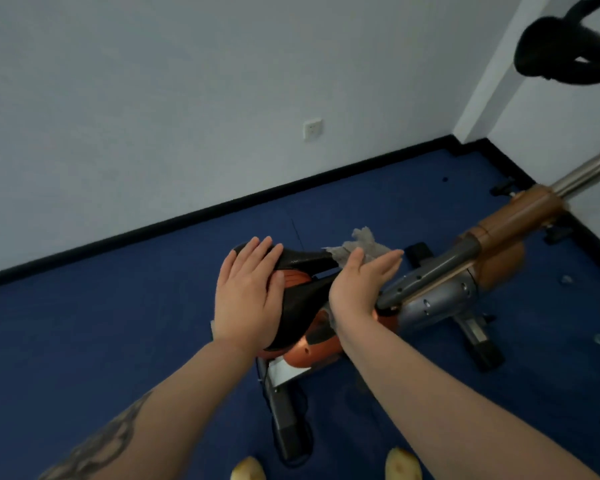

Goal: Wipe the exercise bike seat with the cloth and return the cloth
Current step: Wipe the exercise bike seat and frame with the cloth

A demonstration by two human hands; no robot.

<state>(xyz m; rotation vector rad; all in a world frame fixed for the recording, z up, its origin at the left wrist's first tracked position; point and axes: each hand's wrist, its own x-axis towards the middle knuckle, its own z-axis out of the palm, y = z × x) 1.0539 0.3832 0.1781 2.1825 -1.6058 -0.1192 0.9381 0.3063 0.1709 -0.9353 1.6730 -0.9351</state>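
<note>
Head view: left hand [248,299] flat, fingers [257,252] spread on black seat [293,306], likely steadying it; right hand [357,285], fingers together, pressing grey cloth [362,245] against seat's far side, mid-wipe.

The single head view looks steeply down, close over the seat [298,299], toward a wall corner.

Cloth [362,245] mostly hidden under right hand [357,282]; handlebar [565,53] cut off at top-right edge.
</note>
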